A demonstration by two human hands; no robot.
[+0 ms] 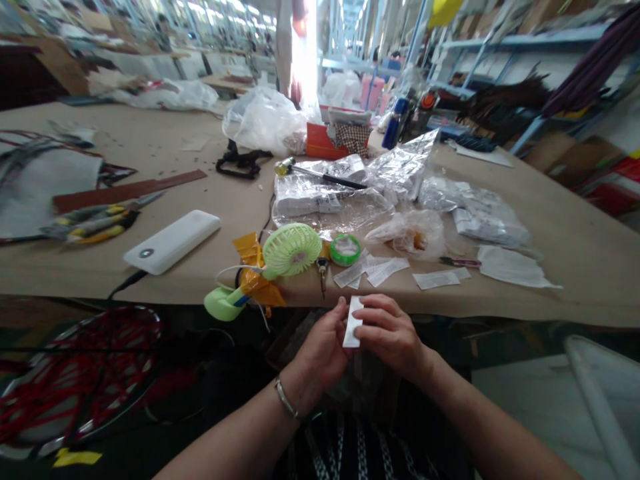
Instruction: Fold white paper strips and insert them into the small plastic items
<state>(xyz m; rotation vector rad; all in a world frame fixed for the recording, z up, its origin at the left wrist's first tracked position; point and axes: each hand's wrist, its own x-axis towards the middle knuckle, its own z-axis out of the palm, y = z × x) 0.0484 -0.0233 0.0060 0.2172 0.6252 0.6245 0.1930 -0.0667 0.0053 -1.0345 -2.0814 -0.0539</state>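
Note:
A small white paper strip (353, 327) is held upright between my hands, just off the table's front edge. My right hand (390, 331) has its fingers laid over the strip's right side, closed on it. On the strip's other side, my left hand (324, 343) is closed with the thumb and fingers against its left edge. Closest on the table lie printed paper strips (385, 268), with more label strips (440, 277) to the right. A green round tub (345, 249) with whitish content stands behind them, next to a small pointed tool (323, 270).
A green fan (291, 250) clamped at the edge with orange tape (250, 253) stands left, beside a white power bank (173, 241). Plastic-wrapped white bundles (320, 193) and a screwdriver (325, 175) lie behind. Small scissors (460, 262) rest right; pliers (100, 223) lie far left.

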